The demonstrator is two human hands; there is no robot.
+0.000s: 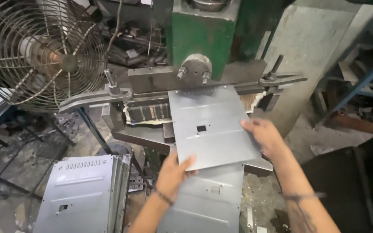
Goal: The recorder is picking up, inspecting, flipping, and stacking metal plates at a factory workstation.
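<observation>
Fingers (186,163) of both hands gripping flat grey punched steel sheet (210,125), far edge best kept square toward green press (201,43) at twelve o'clock.

A metal sheet (208,127) lies on the press (195,82), with another sheet (203,203) under it. A fan (39,51) stands to the left. A stack of sheets (83,194) leans below the fan.

no packages, labels, signs or screens in view; only bare metal sheets, a machine and a fan, none carrying a tag or display.
</observation>
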